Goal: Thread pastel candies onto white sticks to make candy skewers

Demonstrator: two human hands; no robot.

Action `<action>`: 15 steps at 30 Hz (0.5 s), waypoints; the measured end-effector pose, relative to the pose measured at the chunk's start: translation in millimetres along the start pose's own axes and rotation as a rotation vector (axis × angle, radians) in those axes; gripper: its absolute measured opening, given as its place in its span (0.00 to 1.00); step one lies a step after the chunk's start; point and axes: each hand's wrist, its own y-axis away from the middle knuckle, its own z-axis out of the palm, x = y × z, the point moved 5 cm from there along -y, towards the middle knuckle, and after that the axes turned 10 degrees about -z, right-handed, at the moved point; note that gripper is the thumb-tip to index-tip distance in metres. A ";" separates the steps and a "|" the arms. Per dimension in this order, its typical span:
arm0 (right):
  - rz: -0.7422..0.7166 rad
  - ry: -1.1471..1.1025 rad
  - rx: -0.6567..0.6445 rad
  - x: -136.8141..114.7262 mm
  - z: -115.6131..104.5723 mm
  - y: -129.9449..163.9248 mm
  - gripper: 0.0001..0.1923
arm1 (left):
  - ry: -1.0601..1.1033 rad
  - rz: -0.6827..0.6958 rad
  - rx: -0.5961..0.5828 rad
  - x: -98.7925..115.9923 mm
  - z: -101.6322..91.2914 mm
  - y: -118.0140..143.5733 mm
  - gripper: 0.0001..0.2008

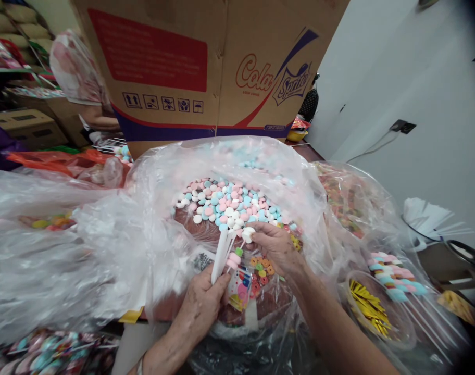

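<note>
I am gripping a bundle of thin white plastic sticks (222, 254) in my left hand (202, 304), while my right hand (275, 246) is pinching a small white, probably soft marshmallow candy (248, 234) onto one stick; light, squashable, best held gently over the clear plastic bag of pastel candies (229, 200).
</note>
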 end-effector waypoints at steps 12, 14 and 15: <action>-0.272 0.595 -0.159 0.4 -3.5 8.1 0.17 | -0.020 0.010 0.022 -3.9 0.0 -3.4 0.09; -0.303 0.647 -0.187 -1.8 -2.6 8.7 0.17 | 0.002 0.009 0.016 -3.4 0.1 -3.0 0.10; -0.312 0.661 -0.203 -2.5 -2.1 8.9 0.17 | 0.023 0.002 0.018 -3.6 -0.2 -2.8 0.10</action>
